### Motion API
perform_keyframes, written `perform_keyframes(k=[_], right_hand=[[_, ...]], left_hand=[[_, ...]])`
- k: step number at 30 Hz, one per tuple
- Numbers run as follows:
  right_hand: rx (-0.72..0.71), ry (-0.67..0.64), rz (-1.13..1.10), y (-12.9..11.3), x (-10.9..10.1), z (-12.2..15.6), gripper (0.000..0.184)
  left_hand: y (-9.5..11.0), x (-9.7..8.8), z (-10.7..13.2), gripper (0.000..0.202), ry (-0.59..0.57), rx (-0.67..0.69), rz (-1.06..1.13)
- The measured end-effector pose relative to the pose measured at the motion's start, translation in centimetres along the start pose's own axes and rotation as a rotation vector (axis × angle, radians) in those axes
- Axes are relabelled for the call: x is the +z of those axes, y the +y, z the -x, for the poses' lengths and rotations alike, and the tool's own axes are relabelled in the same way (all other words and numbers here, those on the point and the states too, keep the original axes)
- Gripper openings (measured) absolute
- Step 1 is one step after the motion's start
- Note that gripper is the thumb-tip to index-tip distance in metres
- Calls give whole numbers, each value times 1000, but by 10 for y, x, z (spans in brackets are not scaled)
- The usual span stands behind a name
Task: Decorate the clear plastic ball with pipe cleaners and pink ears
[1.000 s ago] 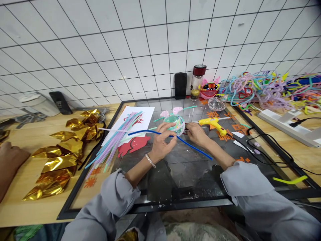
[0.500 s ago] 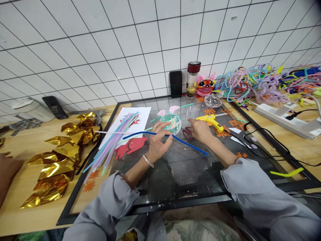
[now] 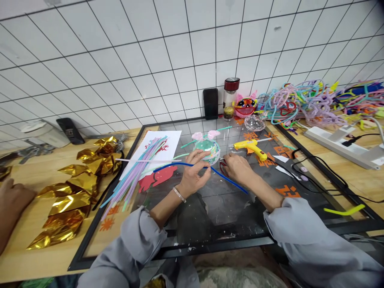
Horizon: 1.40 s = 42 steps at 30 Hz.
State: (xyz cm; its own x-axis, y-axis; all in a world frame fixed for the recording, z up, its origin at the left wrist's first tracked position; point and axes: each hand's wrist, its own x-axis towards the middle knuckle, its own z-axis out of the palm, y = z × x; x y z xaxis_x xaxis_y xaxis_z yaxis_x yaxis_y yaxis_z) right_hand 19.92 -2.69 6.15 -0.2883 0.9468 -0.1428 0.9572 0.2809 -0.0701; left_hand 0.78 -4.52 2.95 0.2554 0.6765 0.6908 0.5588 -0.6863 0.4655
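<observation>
My left hand [image 3: 195, 174] pinches a dark blue pipe cleaner [image 3: 229, 182] near its middle; both ends stick out past the fingers. Just behind that hand is a clear round ball [image 3: 207, 147] with green and coloured bits inside and two pink fluffy ears [image 3: 213, 135] on top. The left fingertips overlap its near side. My right hand [image 3: 238, 170] is low over the glass, its fingers curled onto a pair of dark red-handled scissors [image 3: 223, 168], mostly hidden by the hand. Right behind the right hand lies a yellow glue gun [image 3: 250, 149].
Pipe cleaners [image 3: 136, 172] lie across white paper [image 3: 172, 140] and a red cutout [image 3: 159, 179] at left. Gold foil [image 3: 73, 200] and another person's hand [image 3: 15, 196] are farther left. A bottle [image 3: 230, 100], a power strip [image 3: 345, 148] and a black cord [image 3: 318, 182] stand around.
My right hand has come down and nearer, from beside the glue gun's tip onto the scissors. My left hand keeps the blue pipe cleaner in its pinch. The view has tilted slightly.
</observation>
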Motion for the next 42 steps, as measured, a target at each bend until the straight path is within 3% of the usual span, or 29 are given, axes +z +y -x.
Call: perform_keyframes(k=[7,11,14,19,21,24,28,31,34,36,38,42], right_hand=[[132,-10,16,16,-8,0,31],[208,95,-101,32,-17,1,36],[194,215,-456,46,-19,-2,37],[20,207,-1494,59,-23,2,39],[-85,142,-1691,59,-29,8,39],[-229,43,-1766,58,-37,18,40],[-506,-29,-1788,59,-37,34,53],[-681,-127,-1694,60,-35,45,48],[-819,-236,-1437,51,-38,49,63],[-811,-226,-1147,38,-38,47,71],[-680,-55,-860,22,-32,43,69],[-346,454,-456,-2,-4,34,56]], left_hand=[[-4,2,2,7,60,81,-77],[-4,3,1,8,89,96,-79],[-3,4,0,9,98,83,-71],[-1,3,-2,9,120,39,-27],[0,4,-2,8,134,2,-7],[0,4,-3,8,159,-70,40],[0,4,-7,8,197,-178,107],[0,1,-14,9,276,-275,141],[1,-2,-21,10,352,-374,189],[2,-3,-25,12,366,-462,261],[3,-3,-27,15,363,-557,355],[10,1,-29,19,355,-648,522]])
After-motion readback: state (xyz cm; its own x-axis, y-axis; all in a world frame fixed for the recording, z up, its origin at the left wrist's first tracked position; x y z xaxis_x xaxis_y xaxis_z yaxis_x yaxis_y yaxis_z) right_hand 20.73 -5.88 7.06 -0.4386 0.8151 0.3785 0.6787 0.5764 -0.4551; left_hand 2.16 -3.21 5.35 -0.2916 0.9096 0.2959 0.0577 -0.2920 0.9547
